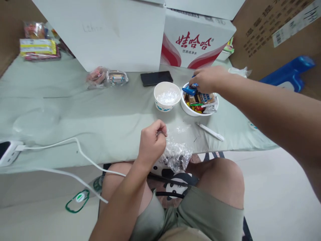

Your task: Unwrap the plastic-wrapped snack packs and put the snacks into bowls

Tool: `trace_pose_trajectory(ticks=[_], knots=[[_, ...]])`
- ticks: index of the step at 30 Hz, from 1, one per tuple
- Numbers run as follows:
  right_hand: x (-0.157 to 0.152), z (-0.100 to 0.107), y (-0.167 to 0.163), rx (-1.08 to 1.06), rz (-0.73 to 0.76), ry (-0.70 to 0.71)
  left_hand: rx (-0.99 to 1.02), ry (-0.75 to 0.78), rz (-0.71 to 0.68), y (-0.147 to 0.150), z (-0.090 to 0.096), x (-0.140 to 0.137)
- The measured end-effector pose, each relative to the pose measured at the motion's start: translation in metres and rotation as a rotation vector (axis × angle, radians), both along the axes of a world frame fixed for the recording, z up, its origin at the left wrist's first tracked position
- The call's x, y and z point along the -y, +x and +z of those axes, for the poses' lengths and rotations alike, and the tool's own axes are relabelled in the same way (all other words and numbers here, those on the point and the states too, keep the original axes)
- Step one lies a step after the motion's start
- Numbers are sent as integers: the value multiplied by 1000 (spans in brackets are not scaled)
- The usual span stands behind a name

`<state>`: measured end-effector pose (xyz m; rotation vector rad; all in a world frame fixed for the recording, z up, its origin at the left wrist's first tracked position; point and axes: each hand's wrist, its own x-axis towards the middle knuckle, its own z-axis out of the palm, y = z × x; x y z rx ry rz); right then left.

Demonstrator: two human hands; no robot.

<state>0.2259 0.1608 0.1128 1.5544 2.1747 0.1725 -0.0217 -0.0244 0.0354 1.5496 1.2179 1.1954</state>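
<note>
My left hand [152, 142] is closed in a fist at the front of the table. Crumpled clear plastic wrap [177, 152] hangs from beside it over the table edge, gripped at its upper end. Over the white bowl [187, 109] at the right, my right hand [209, 79] pinches downward at its far rim. Its fingers close on a small blue packet [190, 90], partly hidden by them. Several small wrapped snacks [200, 98] fill this bowl. Left of it stands a paper bowl [165, 107] with clear plastic inside.
Behind the bowls lies a black phone [156, 78]. A white peeler-like tool [210, 131] rests near the front edge. Wrapped snacks [106, 77] lie at the left, before a white box [112, 36]. A white cable [79, 144] runs over the table edge from a power bank [11, 153].
</note>
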Motion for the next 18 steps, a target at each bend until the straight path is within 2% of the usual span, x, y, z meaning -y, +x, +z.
trace_pose_trajectory(ticks=[4,7,9,11,13,15,18], knots=[[11,3,-20,114,-23,-49,3,-9,-17,3,0,-1],[17,7,-19,78,-50,-40,7,-21,-20,4,-1,0],[24,7,-7,-106,-74,84,6,-40,-15,3,-1,1],[37,2,11,-399,-78,249,1,-60,-12,2,-1,3],[56,-7,30,-651,-73,346,-3,-71,-15,1,0,4],[77,-17,44,-789,-84,363,-1,-78,-19,0,1,4],[102,-27,52,-844,-132,309,2,-87,-16,1,2,3]])
